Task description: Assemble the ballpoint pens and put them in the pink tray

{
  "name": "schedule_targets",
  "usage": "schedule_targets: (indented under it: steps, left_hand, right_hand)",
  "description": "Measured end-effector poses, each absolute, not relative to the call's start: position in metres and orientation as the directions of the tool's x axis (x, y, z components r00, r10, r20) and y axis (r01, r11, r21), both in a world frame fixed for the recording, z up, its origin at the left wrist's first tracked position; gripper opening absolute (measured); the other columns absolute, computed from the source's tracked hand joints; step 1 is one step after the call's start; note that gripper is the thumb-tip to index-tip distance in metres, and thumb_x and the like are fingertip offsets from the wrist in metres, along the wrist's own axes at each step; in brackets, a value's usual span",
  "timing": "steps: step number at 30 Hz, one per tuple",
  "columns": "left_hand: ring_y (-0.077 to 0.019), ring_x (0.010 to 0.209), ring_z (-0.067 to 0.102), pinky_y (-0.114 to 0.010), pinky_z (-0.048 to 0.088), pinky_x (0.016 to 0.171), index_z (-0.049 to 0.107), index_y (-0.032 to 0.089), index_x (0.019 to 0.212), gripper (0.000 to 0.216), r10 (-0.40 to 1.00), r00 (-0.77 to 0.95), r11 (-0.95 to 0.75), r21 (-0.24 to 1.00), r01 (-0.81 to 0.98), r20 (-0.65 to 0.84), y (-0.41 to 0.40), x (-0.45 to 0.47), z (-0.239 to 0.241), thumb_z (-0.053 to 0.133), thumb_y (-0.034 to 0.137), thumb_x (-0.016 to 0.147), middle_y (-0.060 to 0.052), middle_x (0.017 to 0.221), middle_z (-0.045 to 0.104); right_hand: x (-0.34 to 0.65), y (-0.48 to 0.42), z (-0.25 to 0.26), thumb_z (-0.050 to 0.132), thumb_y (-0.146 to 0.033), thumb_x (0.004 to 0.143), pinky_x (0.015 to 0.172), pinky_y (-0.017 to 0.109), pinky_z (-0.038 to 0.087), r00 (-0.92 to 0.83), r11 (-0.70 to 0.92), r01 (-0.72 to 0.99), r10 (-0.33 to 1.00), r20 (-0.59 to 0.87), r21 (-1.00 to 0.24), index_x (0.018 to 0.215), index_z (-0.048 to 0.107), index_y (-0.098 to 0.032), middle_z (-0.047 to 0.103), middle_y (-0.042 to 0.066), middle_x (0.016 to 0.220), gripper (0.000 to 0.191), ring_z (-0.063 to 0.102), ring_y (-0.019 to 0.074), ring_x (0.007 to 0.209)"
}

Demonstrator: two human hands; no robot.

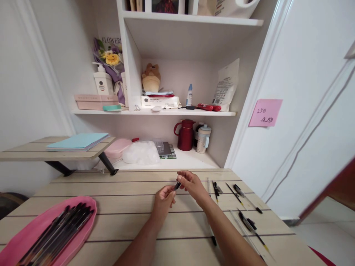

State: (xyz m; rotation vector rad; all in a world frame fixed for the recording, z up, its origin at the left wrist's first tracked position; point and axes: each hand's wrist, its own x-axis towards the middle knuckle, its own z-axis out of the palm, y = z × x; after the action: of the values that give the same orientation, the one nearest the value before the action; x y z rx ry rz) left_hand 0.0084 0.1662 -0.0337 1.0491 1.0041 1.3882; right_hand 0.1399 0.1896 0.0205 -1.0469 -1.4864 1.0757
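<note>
Above the middle of the table, my left hand (164,199) and my right hand (192,185) meet with fingers pinched. Between them is a short black pen part (178,184), tilted; the fingers cover much of it, and I cannot tell if it is a cap or a barrel end. Right of my forearms lie loose pen pieces: a black refill with a yellow tip (234,194), a capped clear pen tube (247,198), black caps (246,221) and clear barrels. My right forearm partly hides some of them.
A pink tray (89,229) holding several black pens (59,232) sits at the left. A small raised stand (24,149) carries blue paper (79,141). Behind the table, shelves hold a red jug (185,136), a cup (203,140) and a plastic bag (141,152).
</note>
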Motion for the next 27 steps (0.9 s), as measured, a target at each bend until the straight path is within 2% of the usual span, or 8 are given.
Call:
schedule_targets:
  steps: [3, 8, 14, 20, 27]
  left_hand:
    - [-0.0045, 0.038, 0.041, -0.017, 0.025, 0.035, 0.063, 0.013, 0.079, 0.028, 0.997, -0.045, -0.071, 0.963, -0.261, 0.061, 0.166, 0.007, -0.034, 0.065, 0.032, 0.059, 0.004, 0.053, 0.053]
    - [-0.0042, 0.037, 0.040, -0.016, 0.024, 0.035, 0.064, 0.013, 0.078, 0.028, 0.996, -0.065, -0.068, 0.967, -0.246, 0.053, 0.166, 0.006, -0.035, 0.066, 0.032, 0.058, 0.004, 0.051, 0.053]
    - [-0.0045, 0.035, 0.037, -0.017, 0.023, 0.035, 0.067, 0.011, 0.079, 0.028, 0.997, -0.068, -0.058, 0.981, -0.187, 0.046, 0.170, 0.005, -0.042, 0.064, 0.032, 0.060, 0.005, 0.042, 0.049]
    - [-0.0040, 0.034, 0.034, -0.018, 0.022, 0.034, 0.069, 0.012, 0.082, 0.029, 0.997, -0.051, -0.068, 0.987, -0.144, 0.061, 0.173, 0.002, -0.045, 0.064, 0.031, 0.061, 0.005, 0.042, 0.049]
    - [-0.0042, 0.032, 0.033, -0.018, 0.021, 0.033, 0.070, 0.012, 0.074, 0.025, 0.995, -0.064, -0.078, 0.987, -0.139, 0.070, 0.168, 0.001, -0.038, 0.066, 0.032, 0.059, 0.005, 0.039, 0.046]
  right_hand:
    - [0.141, 0.189, 0.022, 0.057, -0.036, 0.067, 0.047, 0.022, 0.035, -0.193, 0.196, 0.010, 0.963, 0.191, -0.980, 0.087, 0.059, -0.016, 0.062, 0.002, 0.073, 0.029, 0.049, 0.0086, 0.050]
    - [0.140, 0.194, 0.015, 0.060, -0.033, 0.063, 0.046, 0.021, 0.033, -0.171, 0.187, -0.032, 0.967, 0.190, -0.982, 0.080, 0.061, -0.016, 0.061, 0.000, 0.066, 0.024, 0.047, 0.0078, 0.048]
    - [0.139, 0.195, 0.013, 0.061, -0.031, 0.063, 0.042, 0.020, 0.031, -0.141, 0.199, -0.010, 0.970, 0.198, -0.980, 0.076, 0.060, -0.016, 0.053, -0.004, 0.053, 0.020, 0.046, 0.0083, 0.045]
    - [0.139, 0.195, 0.013, 0.061, -0.031, 0.063, 0.042, 0.020, 0.032, -0.121, 0.216, 0.025, 0.970, 0.212, -0.976, 0.069, 0.058, -0.015, 0.050, -0.005, 0.051, 0.017, 0.046, 0.0081, 0.044]
    - [0.136, 0.195, 0.011, 0.061, -0.031, 0.062, 0.041, 0.020, 0.031, -0.098, 0.222, 0.048, 0.971, 0.217, -0.974, 0.067, 0.058, -0.015, 0.048, -0.005, 0.047, 0.017, 0.045, 0.0085, 0.043]
